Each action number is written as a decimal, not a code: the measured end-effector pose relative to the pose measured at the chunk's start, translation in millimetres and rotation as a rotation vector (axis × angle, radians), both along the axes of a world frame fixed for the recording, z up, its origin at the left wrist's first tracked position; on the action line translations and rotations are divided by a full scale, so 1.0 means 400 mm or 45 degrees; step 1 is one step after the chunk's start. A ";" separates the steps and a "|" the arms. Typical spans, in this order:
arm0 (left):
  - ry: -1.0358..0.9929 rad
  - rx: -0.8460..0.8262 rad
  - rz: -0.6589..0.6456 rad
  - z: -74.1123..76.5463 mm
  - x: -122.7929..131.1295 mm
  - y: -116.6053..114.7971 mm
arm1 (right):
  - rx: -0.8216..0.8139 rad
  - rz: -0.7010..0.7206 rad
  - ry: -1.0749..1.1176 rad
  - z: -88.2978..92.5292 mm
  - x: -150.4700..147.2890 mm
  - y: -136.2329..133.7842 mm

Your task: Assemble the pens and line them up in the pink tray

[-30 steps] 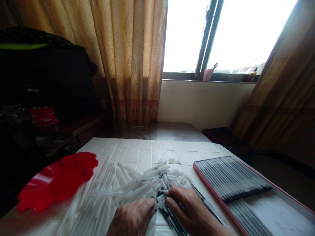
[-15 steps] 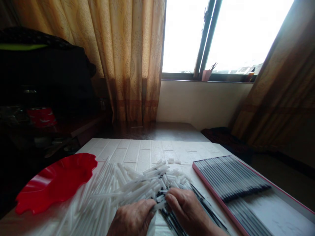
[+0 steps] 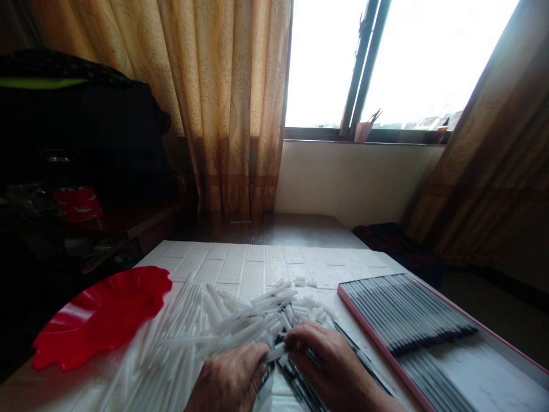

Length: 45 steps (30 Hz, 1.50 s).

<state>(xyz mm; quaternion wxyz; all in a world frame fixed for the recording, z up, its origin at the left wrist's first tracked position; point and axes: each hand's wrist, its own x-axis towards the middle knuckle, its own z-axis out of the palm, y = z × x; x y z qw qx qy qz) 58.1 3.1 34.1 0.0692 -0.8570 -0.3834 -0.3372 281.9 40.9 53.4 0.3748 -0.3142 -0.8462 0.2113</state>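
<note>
A heap of white plastic pen tubes (image 3: 201, 335) lies on the white table (image 3: 257, 266) in front of me. My left hand (image 3: 229, 380) and my right hand (image 3: 330, 366) meet at the near edge, fingertips pinched together on one white pen tube (image 3: 277, 353). Under my right hand lies a bundle of thin dark pen refills (image 3: 300, 380). Small white caps (image 3: 306, 312) are scattered at the far side of the heap.
A red wavy-edged plate (image 3: 100, 317) sits at the left. A pink-rimmed tray (image 3: 480, 360) with rows of assembled pens lies at the right. Curtains, a window and a dark bag stand behind the table.
Both hands stay at the same spot. The right hand's fingers have shifted slightly forward over the tube held between the hands.
</note>
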 end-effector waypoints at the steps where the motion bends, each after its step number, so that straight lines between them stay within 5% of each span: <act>1: -0.002 -0.007 0.001 -0.001 -0.001 0.000 | 0.005 -0.004 -0.003 -0.002 0.000 0.001; 45: 0.042 -0.021 -0.003 -0.008 0.003 -0.001 | 0.030 -0.067 -0.193 -0.020 0.001 -0.001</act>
